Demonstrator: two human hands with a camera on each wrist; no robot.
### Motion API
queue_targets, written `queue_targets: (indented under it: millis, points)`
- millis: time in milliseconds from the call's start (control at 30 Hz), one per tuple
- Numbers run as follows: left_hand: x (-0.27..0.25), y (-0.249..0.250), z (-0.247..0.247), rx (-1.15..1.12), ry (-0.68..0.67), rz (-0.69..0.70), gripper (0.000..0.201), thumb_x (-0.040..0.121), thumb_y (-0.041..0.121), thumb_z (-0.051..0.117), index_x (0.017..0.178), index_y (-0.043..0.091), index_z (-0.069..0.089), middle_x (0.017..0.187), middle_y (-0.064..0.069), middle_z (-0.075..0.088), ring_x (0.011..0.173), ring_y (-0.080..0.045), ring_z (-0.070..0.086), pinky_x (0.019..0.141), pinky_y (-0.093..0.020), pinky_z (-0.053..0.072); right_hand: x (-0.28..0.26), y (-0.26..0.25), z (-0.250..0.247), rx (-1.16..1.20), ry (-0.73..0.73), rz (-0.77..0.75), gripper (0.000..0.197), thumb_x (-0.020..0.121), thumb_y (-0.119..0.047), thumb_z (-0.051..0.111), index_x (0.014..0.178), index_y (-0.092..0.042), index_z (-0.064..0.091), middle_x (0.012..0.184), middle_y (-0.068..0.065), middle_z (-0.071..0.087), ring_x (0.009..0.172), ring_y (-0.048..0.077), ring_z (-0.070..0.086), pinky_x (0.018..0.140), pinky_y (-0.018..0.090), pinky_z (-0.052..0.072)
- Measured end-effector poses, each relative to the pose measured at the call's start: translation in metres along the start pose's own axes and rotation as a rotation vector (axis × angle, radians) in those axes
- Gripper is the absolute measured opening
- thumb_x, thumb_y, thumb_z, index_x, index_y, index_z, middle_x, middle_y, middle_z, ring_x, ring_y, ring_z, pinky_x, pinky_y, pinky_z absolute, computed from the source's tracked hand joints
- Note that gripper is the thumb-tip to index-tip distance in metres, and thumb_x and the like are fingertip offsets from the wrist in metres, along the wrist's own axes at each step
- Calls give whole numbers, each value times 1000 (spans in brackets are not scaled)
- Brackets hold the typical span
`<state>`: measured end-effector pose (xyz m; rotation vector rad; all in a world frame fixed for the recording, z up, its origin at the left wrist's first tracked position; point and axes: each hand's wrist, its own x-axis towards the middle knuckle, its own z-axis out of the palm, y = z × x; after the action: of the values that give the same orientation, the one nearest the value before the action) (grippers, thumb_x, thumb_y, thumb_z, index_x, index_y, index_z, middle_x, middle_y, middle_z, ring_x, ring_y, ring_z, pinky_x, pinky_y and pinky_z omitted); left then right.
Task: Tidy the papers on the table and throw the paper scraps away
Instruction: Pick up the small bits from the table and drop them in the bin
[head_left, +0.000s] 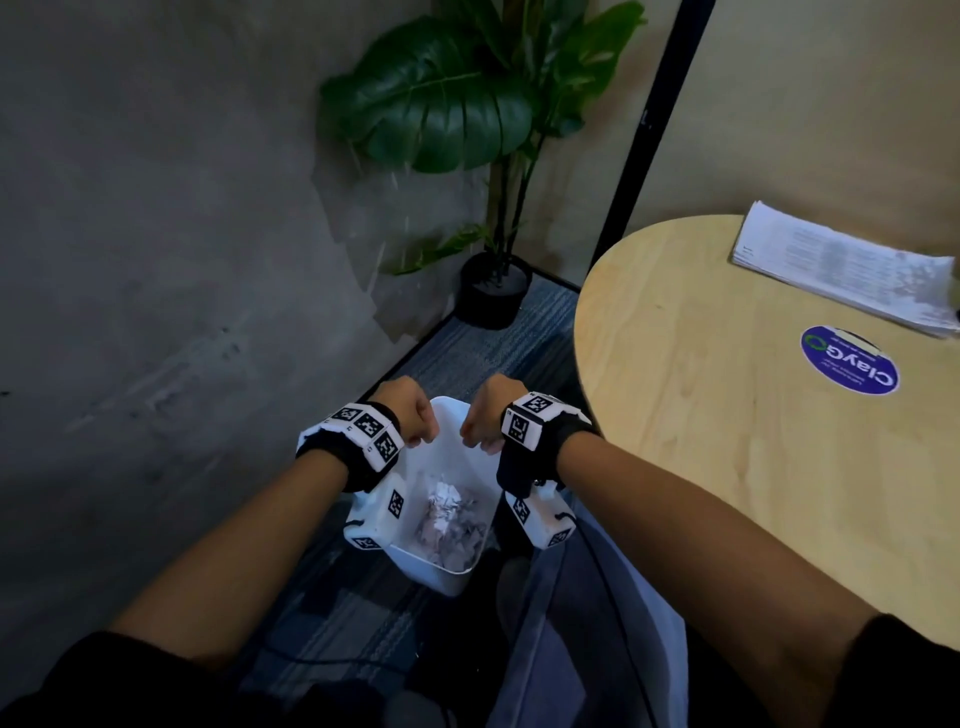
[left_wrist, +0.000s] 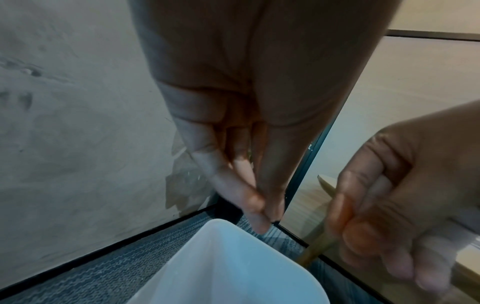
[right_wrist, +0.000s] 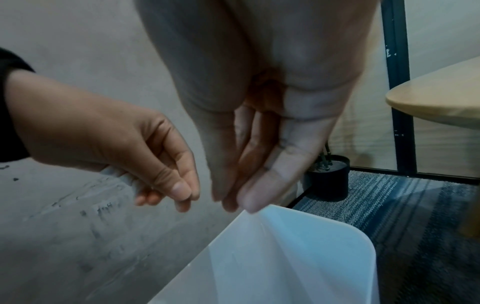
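White plastic bin, crumpled paper inside, stands just below the left hand and right hand. Left wrist: left fingers pinch together on nothing, above its corner. Right wrist: right fingers bunch at its rim, grip unclear.

Both forearms reach forward and down, close together. Left hand and right hand point downward, fingertips bunched against thumbs (any hold is unclear).
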<state>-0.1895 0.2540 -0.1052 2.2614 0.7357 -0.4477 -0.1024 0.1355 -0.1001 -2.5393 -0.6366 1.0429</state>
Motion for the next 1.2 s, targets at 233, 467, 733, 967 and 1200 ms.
queue_targets:
  millis: [233, 467, 733, 967, 1200]
  points:
    - [-3, 4, 3, 9, 57, -15, 36, 82, 26, 70, 52, 12, 56, 47, -1, 58, 39, -10, 48, 50, -22, 43, -5, -3, 7, 50, 15, -36, 19, 85, -10, 65, 100, 1, 70, 92, 16, 74, 75, 26, 72, 78, 42, 59]
    - [-8, 12, -2, -30, 45, -16, 25, 87, -12, 48, 108, -10, 62, 94, -22, 63, 51, -25, 57, 47, -27, 49, -16, -6, 3, 33, 92, -126, 23, 76, -17, 75, 89, 2, 73, 91, 17, 74, 80, 24, 71, 77, 37, 59]
    - [-20, 56, -4, 20, 273, 80, 31, 86, 17, 64, 61, 9, 49, 48, -5, 52, 42, -18, 49, 45, -25, 37, -46, 16, -29, 200, 188, -271, 37, 83, -1, 62, 119, -11, 64, 109, 12, 71, 101, 24, 67, 88, 28, 52]
    - [-25, 140, 30, 97, 200, 414, 53, 81, 12, 68, 127, 12, 41, 101, -7, 54, 88, -20, 51, 78, -32, 41, -99, 116, -75, 354, 428, -216, 30, 82, -6, 65, 109, -16, 70, 104, 6, 72, 94, 16, 65, 79, 22, 48]
    - [-46, 253, 113, 161, -44, 642, 26, 84, 13, 65, 110, 18, 62, 101, 3, 58, 86, -16, 54, 78, -27, 45, -152, 258, -108, 452, 627, 114, 22, 79, -12, 71, 101, -15, 72, 95, 6, 72, 82, 12, 59, 75, 21, 42]
